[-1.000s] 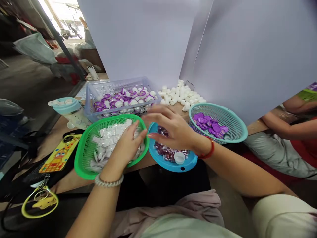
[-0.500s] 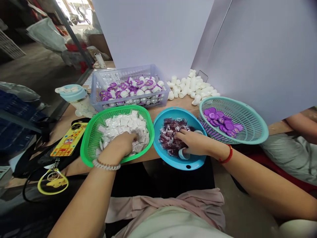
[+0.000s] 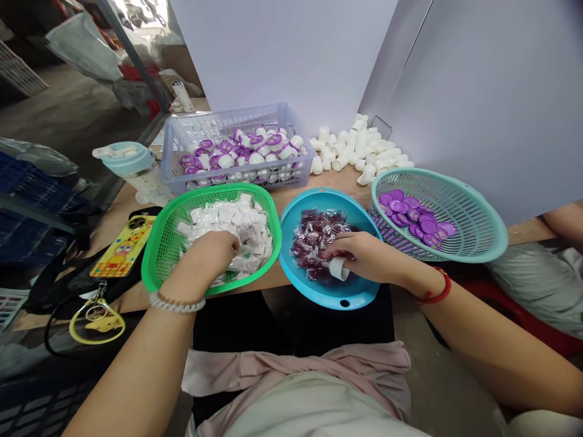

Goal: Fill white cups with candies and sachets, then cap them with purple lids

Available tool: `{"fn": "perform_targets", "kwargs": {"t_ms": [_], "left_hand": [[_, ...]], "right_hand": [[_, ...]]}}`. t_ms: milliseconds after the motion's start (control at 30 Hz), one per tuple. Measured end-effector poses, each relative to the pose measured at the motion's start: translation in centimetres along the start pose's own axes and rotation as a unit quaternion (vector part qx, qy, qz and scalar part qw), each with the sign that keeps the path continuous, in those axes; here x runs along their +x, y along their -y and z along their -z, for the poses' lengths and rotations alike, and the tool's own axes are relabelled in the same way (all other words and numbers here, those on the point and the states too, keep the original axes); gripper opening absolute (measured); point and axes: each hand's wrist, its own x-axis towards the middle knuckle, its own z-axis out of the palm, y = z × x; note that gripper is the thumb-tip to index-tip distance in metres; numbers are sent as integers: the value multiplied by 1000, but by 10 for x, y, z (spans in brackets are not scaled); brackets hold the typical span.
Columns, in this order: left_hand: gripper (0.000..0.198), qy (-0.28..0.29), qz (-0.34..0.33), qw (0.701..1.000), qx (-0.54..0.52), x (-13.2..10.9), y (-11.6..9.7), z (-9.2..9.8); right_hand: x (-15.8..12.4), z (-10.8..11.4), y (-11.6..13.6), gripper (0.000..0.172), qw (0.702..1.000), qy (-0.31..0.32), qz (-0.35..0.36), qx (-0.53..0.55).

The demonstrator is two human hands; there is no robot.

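Observation:
My left hand [image 3: 213, 254] is in the green basket [image 3: 150, 254], on a heap of small white packets [image 3: 232, 217]. Its fingers are curled inward, and their tips are mostly hidden, so whatever they pinch cannot be made out. My right hand [image 3: 364, 258] reaches into the blue basin [image 3: 291, 197]. A short white plastic cylinder [image 3: 338, 269] is tucked in its lower fingers, its round end facing me. The thumb and forefinger touch dark red items in clear wrappers [image 3: 314, 237].
Behind stand a lilac crate [image 3: 166, 176] of white containers with purple lids and a pile of white cylinders [image 3: 348, 149]. A teal basket [image 3: 483, 212] of purple lids [image 3: 410, 215] is at right. A cup [image 3: 136, 170] and yellow phone [image 3: 122, 249] lie left. Another person's arm [image 3: 567, 224] shows at right.
My left hand has drawn back slightly to the left over the white packets. My right hand has lifted and turned a little, showing more of the white cylinder. The view has shifted slightly.

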Motion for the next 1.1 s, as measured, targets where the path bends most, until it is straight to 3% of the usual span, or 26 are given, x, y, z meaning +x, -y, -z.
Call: {"fn": "perform_targets", "kwargs": {"t_ms": [100,267,400,533,633,733,867,1033,1100], "left_hand": [[23,-32,7,999,-44,-5,1,9],[22,-53,32,991,-119,-10,3,13],[18,-71,49,983,-162,-12,10,12],[15,-132,75,958,-245,-21,7,16],[20,-173,43,918,-355,-30,-15,16],[25,-107,-30,875,-472,-39,-49,9],[26,-4,-95,786,-611,-49,-86,-3],[34,-24,-94,725,-682,-59,-106,-15],[45,-61,-90,707,-699,-60,-111,-20]], "right_hand": [[-1,-2,-3,30,1000,11,22,11],[3,-6,2,24,993,106,28,-31],[3,-4,5,28,994,95,25,-47],[-5,-2,3,30,998,27,54,5],[-11,-1,9,26,984,-79,106,118],[-13,-1,28,18,937,-194,143,254],[-8,-8,50,28,889,-314,105,315],[0,-21,54,22,844,-369,82,380],[-1,-26,56,30,828,-372,59,415]]}}
